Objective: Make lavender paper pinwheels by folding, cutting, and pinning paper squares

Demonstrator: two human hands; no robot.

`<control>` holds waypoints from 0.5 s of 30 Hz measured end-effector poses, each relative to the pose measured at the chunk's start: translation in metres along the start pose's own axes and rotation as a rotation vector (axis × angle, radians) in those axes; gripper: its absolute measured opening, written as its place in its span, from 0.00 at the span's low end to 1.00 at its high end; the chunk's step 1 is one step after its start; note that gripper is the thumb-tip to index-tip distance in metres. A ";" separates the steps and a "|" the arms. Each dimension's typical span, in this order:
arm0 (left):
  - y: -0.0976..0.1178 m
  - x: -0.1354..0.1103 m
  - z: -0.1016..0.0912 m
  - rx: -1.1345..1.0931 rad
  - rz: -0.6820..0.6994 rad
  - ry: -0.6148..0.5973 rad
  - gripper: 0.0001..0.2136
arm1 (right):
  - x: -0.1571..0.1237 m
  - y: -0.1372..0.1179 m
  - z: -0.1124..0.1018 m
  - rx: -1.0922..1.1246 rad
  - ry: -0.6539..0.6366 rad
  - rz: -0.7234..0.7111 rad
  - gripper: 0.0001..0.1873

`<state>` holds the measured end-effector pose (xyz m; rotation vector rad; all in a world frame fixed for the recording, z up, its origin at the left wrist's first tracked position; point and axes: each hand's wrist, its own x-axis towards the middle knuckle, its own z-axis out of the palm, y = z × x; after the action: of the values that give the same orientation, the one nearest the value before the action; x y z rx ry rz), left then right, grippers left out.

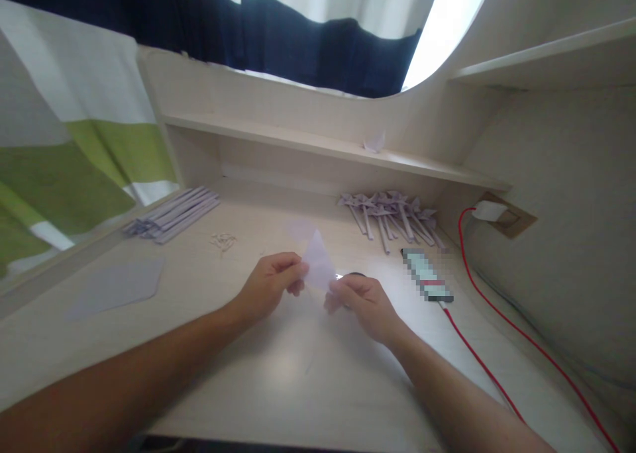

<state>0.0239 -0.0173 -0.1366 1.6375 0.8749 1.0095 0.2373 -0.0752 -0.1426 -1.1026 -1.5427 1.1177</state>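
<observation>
**Two hands pinch one paper triangle left of the phone**

From my remote seat, I see the left hand (275, 281) with thumb and finger clamped on one side of the pale paper triangle (318, 267), left of the phone (426, 274); the right hand's (362, 301) fingertips pinch its lower corner. I judge that opposing pulls could tear or miscrease it, and that a dropping right hand could knock what looks like scissors (356, 274) just beside it.

My count: one phone; one triangle; one folded piece (375, 142) on the shelf above and beyond the phone; overlapping paper pinwheels (392, 208) behind it, rolled tubes (173, 213) and tiny sticks (223, 242) far left, all uncountable.
</observation>
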 end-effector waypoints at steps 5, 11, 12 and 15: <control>-0.003 0.002 -0.001 0.037 -0.028 -0.061 0.15 | 0.000 0.000 -0.002 -0.073 -0.039 -0.028 0.23; 0.003 0.003 -0.002 0.028 -0.011 0.044 0.14 | 0.001 0.002 -0.005 -0.064 0.006 -0.016 0.21; 0.004 0.003 -0.002 0.024 -0.011 0.048 0.13 | 0.001 0.002 -0.006 -0.070 0.012 -0.023 0.21; 0.006 0.003 -0.002 0.022 -0.011 0.047 0.14 | 0.001 0.002 -0.006 -0.084 0.023 -0.026 0.20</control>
<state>0.0234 -0.0151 -0.1299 1.6311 0.9286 1.0376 0.2435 -0.0724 -0.1435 -1.1446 -1.5938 1.0276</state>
